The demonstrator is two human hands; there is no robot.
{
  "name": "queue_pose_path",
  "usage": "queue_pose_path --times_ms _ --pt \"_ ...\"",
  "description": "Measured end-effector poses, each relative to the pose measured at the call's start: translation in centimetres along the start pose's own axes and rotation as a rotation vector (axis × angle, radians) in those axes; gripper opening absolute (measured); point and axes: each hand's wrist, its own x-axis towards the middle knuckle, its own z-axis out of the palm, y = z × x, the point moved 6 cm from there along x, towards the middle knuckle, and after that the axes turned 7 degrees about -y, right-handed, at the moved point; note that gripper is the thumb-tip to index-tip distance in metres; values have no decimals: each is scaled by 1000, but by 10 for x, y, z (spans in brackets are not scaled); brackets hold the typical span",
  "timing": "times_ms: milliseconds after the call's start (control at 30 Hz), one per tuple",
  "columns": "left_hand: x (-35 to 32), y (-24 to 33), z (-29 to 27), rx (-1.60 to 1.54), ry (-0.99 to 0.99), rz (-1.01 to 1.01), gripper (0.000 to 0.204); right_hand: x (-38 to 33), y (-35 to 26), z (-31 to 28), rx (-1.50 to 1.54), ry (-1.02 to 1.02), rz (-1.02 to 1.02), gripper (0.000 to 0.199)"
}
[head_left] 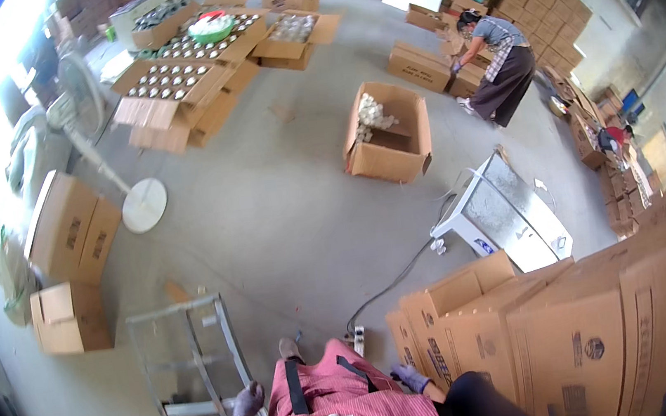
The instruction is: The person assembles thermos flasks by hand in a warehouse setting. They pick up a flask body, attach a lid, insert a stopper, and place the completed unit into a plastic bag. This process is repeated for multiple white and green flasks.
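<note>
Left hand in purple glove (247, 403) is seen right beside a grey metal tube frame (195, 409); fingers look curled, but contact or grip can't be told. Right hand in purple glove (410, 377) is held next to a stack of brown printed cardboard cartons (564, 329) at lower right; finger state can't be told, nor whether cardboard is touched. Stack cartons look closed, contents hidden.

Containers further out, on the floor unless noted: open brown cardboard box (391, 165) mid-floor is part filled with small white clustered pieces (372, 112), heaped toward its left side. At upper left, a wide open brown carton (160, 112) is packed with rows of white-topped round items (172, 80). Behind it, more rows are topped by a round green plastic bowl (213, 36), filled with white stuff, red item on top. Just right, a flapped open carton (281, 54) is loaded with clear, glassy-looking items (293, 29). At left, two brown cartons are stacked; contents can't be seen. Far right, a long brown carton is leaned over by a co-worker (498, 63).
</note>
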Motion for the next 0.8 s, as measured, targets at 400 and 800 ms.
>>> queue_pose_path --times_ms 400,800 --pt "425 216 -265 -274 182 285 42 80 -263 42 316 -45 -147 42" --pt "497 80 -386 356 -399 -516 51 268 -863 -92 15 153 -676 32"
